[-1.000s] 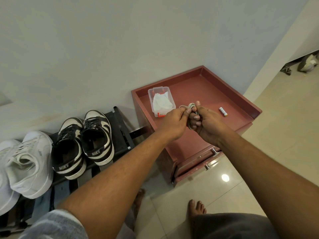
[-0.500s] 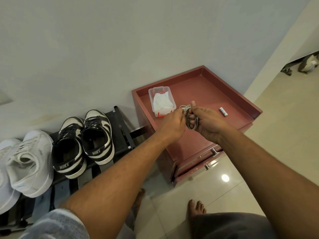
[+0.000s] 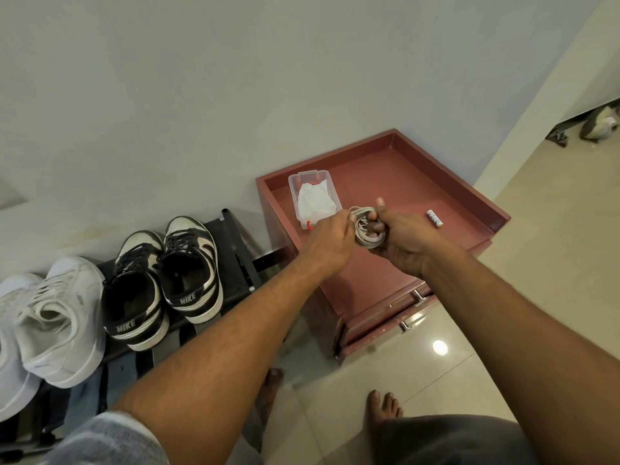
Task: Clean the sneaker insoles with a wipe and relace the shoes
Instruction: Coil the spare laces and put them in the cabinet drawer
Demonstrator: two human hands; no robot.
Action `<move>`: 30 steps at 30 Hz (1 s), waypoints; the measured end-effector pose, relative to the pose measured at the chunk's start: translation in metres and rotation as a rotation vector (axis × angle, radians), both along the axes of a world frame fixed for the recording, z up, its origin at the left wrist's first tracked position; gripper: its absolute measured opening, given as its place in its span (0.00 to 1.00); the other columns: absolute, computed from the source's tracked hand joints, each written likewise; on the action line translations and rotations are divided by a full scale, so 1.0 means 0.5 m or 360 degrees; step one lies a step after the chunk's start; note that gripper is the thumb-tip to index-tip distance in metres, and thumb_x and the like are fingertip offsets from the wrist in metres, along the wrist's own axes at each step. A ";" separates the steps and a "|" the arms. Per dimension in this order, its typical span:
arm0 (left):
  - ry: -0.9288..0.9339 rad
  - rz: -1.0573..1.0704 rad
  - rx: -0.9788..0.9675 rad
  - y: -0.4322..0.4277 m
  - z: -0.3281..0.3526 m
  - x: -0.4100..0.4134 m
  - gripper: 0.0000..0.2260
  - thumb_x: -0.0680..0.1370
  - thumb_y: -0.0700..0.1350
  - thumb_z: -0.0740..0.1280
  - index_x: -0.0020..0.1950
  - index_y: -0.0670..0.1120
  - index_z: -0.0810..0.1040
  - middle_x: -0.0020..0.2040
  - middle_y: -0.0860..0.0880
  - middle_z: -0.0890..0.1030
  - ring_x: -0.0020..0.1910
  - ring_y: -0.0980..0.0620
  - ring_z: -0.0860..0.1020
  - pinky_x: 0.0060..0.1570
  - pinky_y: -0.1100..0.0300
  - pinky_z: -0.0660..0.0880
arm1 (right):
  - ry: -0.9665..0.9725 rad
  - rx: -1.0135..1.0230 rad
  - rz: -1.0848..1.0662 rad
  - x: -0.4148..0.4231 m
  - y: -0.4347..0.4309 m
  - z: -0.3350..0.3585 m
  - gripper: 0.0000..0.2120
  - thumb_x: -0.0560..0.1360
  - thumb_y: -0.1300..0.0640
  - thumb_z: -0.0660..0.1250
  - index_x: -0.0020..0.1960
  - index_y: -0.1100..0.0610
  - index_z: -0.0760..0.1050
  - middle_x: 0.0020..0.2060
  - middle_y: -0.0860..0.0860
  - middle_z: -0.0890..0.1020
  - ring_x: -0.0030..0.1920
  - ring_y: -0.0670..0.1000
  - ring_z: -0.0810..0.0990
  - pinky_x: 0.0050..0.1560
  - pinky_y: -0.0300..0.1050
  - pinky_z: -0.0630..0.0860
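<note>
Over the red cabinet [image 3: 419,182], well right of the white sneakers [image 3: 57,317] on the rack [image 3: 231,250], my right hand [image 3: 399,243] curls round the coiled lace [image 3: 365,239] and my left hand [image 3: 330,234] pinches a loop. Since a second ago the loops have opened out, so I judge relacing is near.
</note>
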State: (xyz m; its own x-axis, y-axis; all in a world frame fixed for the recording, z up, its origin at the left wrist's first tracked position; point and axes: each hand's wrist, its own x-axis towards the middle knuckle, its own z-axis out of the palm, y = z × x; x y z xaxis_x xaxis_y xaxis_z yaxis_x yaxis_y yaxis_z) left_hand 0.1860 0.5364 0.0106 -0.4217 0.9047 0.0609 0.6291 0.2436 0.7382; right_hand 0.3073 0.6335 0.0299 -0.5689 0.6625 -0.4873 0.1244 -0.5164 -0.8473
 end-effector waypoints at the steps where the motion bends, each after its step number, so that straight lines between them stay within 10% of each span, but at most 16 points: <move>1: 0.0004 0.0000 -0.0013 -0.001 -0.002 0.001 0.14 0.90 0.52 0.53 0.54 0.48 0.75 0.43 0.49 0.81 0.42 0.48 0.82 0.46 0.45 0.81 | -0.0006 0.0016 -0.0007 0.000 -0.002 0.001 0.19 0.85 0.41 0.60 0.42 0.52 0.76 0.28 0.46 0.73 0.32 0.47 0.78 0.51 0.49 0.74; 9: 0.0209 0.0055 -0.0204 -0.004 -0.007 0.001 0.12 0.90 0.50 0.54 0.52 0.48 0.72 0.42 0.52 0.76 0.38 0.57 0.74 0.36 0.60 0.66 | -0.0145 0.0309 0.0030 -0.003 -0.015 -0.013 0.19 0.85 0.48 0.63 0.41 0.56 0.79 0.39 0.56 0.76 0.44 0.54 0.77 0.54 0.51 0.81; 13: 0.0340 0.0116 -0.0431 -0.007 -0.018 -0.005 0.12 0.89 0.50 0.55 0.51 0.49 0.74 0.45 0.49 0.80 0.45 0.48 0.80 0.50 0.49 0.75 | -0.0288 0.0604 0.0198 -0.005 -0.013 -0.044 0.14 0.85 0.53 0.64 0.47 0.60 0.80 0.38 0.54 0.75 0.44 0.55 0.75 0.50 0.50 0.80; 17: 0.0520 0.0145 -0.0584 -0.010 -0.029 -0.001 0.07 0.87 0.50 0.60 0.54 0.51 0.76 0.54 0.49 0.82 0.60 0.44 0.78 0.74 0.35 0.64 | -0.0609 0.0905 0.0235 -0.009 -0.003 -0.087 0.14 0.84 0.52 0.67 0.44 0.59 0.81 0.36 0.55 0.81 0.39 0.55 0.79 0.52 0.62 0.82; 30: 0.0936 -0.0036 -0.0969 -0.009 -0.073 -0.015 0.17 0.83 0.50 0.63 0.69 0.47 0.80 0.74 0.42 0.73 0.78 0.38 0.64 0.79 0.29 0.49 | -0.1148 0.1475 0.0335 -0.049 -0.010 -0.165 0.10 0.82 0.52 0.68 0.50 0.56 0.85 0.46 0.54 0.86 0.47 0.55 0.81 0.45 0.45 0.71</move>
